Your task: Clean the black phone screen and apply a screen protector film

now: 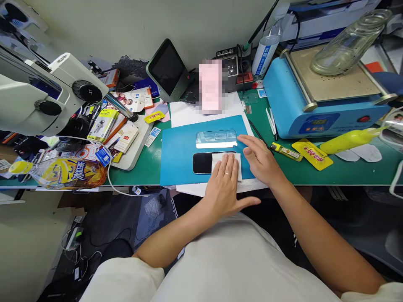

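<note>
A dark smartphone (202,163) lies flat on the blue mat (176,153), with a white wipe (239,167) spread across its right part. My left hand (224,180) presses flat on the wipe, fingers stretched and thumb pointing right; a ring sits on one finger. Just beyond the phone rests a clear phone-sized sheet (215,137) with a white strip along its near edge. At that sheet's right end is my right hand (258,158), fingers extended and apart, holding nothing; whether its fingertips touch the sheet I cannot tell.
A blue heating plate machine (315,117) carrying a glass jar (349,46) stands at right. Yellow packets (312,154) and a yellow bottle (348,141) lie before it. At left are a microscope (47,100), a tea bottle (67,172) and boxes (102,124). A screen device (166,69) stands behind.
</note>
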The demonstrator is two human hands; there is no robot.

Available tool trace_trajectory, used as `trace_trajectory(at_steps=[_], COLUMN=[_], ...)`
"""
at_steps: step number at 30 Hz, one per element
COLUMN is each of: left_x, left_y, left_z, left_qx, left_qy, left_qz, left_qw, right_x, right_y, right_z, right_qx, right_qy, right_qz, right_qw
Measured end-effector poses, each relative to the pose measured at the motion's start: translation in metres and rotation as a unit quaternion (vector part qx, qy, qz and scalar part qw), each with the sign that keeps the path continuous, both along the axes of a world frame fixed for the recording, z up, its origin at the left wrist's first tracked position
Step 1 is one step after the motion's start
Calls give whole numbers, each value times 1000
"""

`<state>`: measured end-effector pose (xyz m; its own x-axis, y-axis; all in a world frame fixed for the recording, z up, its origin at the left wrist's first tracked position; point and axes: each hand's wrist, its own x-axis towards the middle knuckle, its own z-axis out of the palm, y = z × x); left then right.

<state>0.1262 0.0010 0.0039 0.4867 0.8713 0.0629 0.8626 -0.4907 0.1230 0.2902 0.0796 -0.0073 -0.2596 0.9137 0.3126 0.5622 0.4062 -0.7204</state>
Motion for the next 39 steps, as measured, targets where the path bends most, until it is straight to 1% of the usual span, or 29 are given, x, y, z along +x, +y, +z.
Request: trace_trajectory(at_steps=[3, 5, 7, 10, 12, 14, 16, 20, 22, 23, 25, 30, 32, 33, 35, 39], left_x=[-3, -4, -2, 6, 12, 17, 17, 8, 2, 0, 0, 10, 11, 9, 3, -13], left_y=[-22, -26, -18, 6, 18, 20, 8, -26, -34, -34, -26, 15, 22, 21, 12, -20], left_z=[2, 2, 1, -1, -2, -2, -1, 4, 5, 6, 5, 0, -2, -2, -1, 0], left_qx=[3, 7, 8, 10, 19, 23, 19, 8, 7, 6, 4, 18, 22, 21, 17, 10], left_qy=[9, 16, 19, 14, 12, 13, 16, 25, 28, 27, 21, -2, -5, -5, -2, 16], left_qz=[0, 2, 0, 4, 17, 26, 22, -5, -20, -26, -28, 8, 13, 11, 9, 4], left_qw=[1000, 1000, 1000, 1000, 1000, 999, 999, 1000, 999, 999, 999, 1000, 1000, 1000, 1000, 1000], right_x=[0, 0, 0, -1, -1, -1, -1, 0, 0, 0, 0, 1, 1, 1, 0, 0], right_y=[-1, -1, -1, 0, 0, 0, -1, -2, -2, -2, -2, 0, 0, 0, 0, -1], right_z=[1, 0, 0, -1, -1, 0, 0, 1, 0, 0, 0, 0, 0, 0, 1, 2], right_qx=[-5, -10, -11, -7, -4, -2, -3, -17, -21, -22, -21, -7, -6, -7, -13, -23], right_qy=[-2, -2, 1, 4, 6, 7, 7, 6, 7, 7, 10, 15, 15, 14, 12, 5], right_qz=[3, 4, 3, 3, 1, -1, -2, 0, 2, 2, 2, 4, 2, 1, 1, 6], right_qw=[1000, 1000, 1000, 1000, 1000, 1000, 1000, 1000, 1000, 1000, 1000, 1000, 1000, 1000, 1000, 1000])
